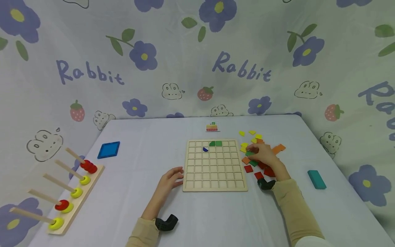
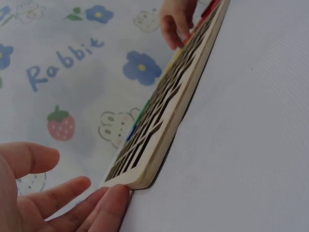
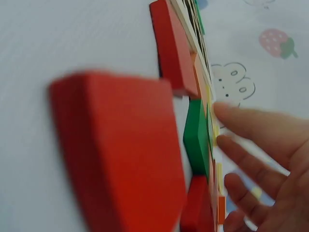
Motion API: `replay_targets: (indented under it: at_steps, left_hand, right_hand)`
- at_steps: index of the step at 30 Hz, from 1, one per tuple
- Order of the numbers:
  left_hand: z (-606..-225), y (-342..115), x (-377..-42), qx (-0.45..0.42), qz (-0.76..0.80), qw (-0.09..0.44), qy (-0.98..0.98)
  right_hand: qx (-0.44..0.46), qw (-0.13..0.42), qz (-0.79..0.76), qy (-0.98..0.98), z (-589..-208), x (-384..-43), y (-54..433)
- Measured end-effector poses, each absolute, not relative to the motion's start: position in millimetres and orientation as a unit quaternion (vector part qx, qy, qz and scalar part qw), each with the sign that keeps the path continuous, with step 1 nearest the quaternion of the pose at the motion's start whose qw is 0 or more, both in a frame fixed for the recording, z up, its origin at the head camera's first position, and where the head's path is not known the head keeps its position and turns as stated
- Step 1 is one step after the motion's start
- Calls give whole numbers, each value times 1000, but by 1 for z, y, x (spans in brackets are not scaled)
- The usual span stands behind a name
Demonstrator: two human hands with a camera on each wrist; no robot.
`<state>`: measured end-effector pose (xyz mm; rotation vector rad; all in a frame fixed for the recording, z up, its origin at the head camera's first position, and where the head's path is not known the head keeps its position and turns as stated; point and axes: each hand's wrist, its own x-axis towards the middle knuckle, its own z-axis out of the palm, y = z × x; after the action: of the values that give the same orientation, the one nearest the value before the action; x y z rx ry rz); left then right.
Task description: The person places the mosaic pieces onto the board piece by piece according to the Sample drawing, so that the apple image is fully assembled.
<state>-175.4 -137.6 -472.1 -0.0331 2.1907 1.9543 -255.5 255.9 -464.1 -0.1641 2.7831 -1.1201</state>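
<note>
Centrally, grid board (image 1: 215, 189) lies flat, sides running fore-aft, long axis unclear; left hand (image 1: 169, 179), loosely spread, touches its edge; right hand (image 1: 264, 155) over coloured pieces (image 1: 253, 163), grip unclear; white tablecloth (image 1: 216, 218), rabbit-print curtain (image 1: 176, 34) behind.

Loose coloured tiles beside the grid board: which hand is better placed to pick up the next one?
Right, I'd judge: the right hand is over the loose tiles, fingertips close to green ones. The left hand is at the opposite edge of the wooden grid board, across from them.
</note>
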Motion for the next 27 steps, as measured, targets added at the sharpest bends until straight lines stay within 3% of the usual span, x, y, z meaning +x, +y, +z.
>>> replay_targets:
  at_steps: [12, 19, 27]
  left_hand:
    - [-470, -142, -176, -19, 661, 102, 743]
    - [-471, -141, -176, -19, 661, 104, 743]
    - [-471, -139, -176, -16, 660, 108, 743]
  right_hand:
    - [-111, 114, -361, 919, -458, -240, 262]
    - [-118, 117, -326, 931, -455, -240, 259]
    - [-89, 103, -412, 901, -448, -242, 257]
